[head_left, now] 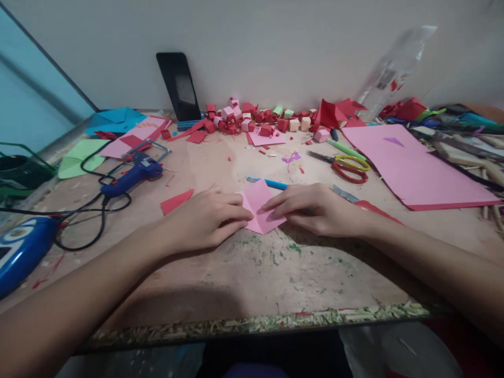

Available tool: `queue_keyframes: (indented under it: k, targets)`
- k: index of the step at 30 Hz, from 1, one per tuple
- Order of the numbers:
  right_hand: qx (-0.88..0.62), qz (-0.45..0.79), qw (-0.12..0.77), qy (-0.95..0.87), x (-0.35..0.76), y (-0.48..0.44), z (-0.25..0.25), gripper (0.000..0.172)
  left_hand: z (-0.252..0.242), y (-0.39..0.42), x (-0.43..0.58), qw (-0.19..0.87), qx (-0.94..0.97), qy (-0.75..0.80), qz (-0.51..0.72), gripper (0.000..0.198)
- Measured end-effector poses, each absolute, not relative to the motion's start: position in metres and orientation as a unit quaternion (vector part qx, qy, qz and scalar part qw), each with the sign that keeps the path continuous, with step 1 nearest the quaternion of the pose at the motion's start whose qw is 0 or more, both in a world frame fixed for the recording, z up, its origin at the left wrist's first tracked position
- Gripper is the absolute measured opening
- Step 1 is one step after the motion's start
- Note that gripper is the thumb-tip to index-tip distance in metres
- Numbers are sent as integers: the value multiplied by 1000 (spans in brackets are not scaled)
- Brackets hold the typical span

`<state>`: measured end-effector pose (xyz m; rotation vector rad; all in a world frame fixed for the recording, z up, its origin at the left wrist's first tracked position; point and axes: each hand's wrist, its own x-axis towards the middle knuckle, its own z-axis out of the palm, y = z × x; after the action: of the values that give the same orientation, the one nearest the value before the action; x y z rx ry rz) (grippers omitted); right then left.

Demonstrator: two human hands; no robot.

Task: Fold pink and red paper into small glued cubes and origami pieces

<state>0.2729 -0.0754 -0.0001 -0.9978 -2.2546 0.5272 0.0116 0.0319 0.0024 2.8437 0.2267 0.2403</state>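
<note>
A small pink paper piece [260,207], partly folded, lies on the wooden table [252,273] in the middle. My left hand [208,218] rests on its left edge, fingers curled and pressed down on the paper. On the paper's right side my right hand [315,210] lies with its fingers together, tips pressing a fold. A blue pen [271,183] lies just behind the paper.
Red-and-yellow scissors [346,168], a large pink sheet [417,168], a blue glue gun [132,176] with black cable, a red paper scrap [176,201]. Several small folded red and pink paper cubes [252,119] line the wall beside a leaning black phone [179,86].
</note>
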Motion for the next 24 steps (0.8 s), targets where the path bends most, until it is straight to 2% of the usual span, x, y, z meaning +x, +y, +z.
queue_keyframes:
  k: [4,9,14,16,24]
  targets:
    - [-382,217,283,-853,271,-76,5,20,3,32,12,143,983,81,86,26]
    - [-426,233,281,-828,262,-79,5,18,4,29,12,139,983,85,83,25]
    - [-450,122,359,-809,250,-82,-5,11,3,26,13,161,980,70,92,25]
    - [-430,80,365,-822,249,-81,-10,7,2,26,13,168,979,66,99,25]
    - [-367,51,312,-875,251,-81,-8,15,3,26,13,201,966,46,155,25]
